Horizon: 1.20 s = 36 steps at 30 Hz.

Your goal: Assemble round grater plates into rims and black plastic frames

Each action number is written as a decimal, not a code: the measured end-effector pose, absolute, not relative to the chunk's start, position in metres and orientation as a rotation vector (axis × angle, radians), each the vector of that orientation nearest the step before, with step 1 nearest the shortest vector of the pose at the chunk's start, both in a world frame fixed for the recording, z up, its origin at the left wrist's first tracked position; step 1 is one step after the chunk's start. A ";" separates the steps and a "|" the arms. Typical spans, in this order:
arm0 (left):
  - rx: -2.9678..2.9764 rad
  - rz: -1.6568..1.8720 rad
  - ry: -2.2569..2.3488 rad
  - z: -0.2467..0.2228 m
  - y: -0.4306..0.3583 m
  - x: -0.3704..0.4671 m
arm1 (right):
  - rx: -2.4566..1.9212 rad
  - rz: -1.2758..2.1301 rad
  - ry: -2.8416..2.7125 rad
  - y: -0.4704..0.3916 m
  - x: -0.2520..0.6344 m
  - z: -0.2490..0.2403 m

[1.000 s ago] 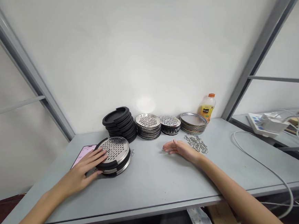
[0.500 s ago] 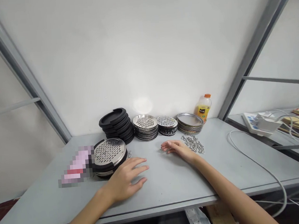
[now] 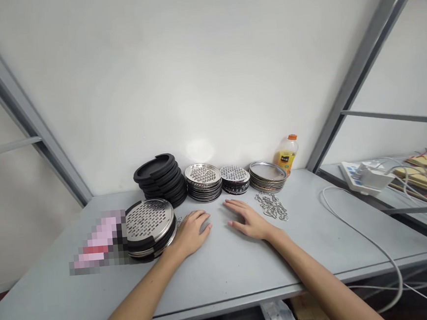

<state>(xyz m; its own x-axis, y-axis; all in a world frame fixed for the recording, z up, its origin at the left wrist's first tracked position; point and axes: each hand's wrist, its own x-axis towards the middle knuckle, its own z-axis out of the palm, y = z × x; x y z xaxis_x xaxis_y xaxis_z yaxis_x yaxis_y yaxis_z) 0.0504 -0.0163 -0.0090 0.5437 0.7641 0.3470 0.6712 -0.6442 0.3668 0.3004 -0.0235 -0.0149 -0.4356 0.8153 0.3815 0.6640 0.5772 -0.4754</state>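
Midway between the front and back edges of the bench, the left hand and right hand lie apart with fingers extended; each grip is slack and holds nothing. Just beside the left hand, towards the bench's left edge, sits a short stack of graters, perforated metal tops in black rims. Along the back edge, from left to right, stand black rings, discs, smaller discs and lids, with a bottle close by the lids. Loose clips are spread just beyond the right hand. The left wrist overlaps the stack in view; I cannot tell whether they touch, but a sideways sweep of that forearm could shove the upper graters off the lower. The rings are piled unevenly, so a knock could topple them. A careless right hand could scatter the clips, and the cable running over the front edge could snag a sleeve or elbow.
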 end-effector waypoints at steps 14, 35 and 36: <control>2.673 0.555 1.259 -0.014 -0.020 0.047 | -1.314 0.312 -2.420 -0.023 0.298 -0.015; 2.711 0.516 1.250 -0.008 -0.025 0.048 | -1.283 0.339 -2.384 -0.022 0.298 -0.016; 2.711 0.517 1.250 -0.008 -0.024 0.048 | -1.287 0.340 -2.386 -0.022 0.298 -0.015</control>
<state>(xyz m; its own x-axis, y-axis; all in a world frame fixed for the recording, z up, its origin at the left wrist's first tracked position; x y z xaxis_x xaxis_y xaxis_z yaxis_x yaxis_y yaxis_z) 0.0477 -0.0245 -0.0084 0.6024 0.7553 0.2582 0.7172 -0.6541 0.2404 0.2982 -0.0225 -0.0153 -0.4920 0.8381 0.2356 0.7390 0.5451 -0.3959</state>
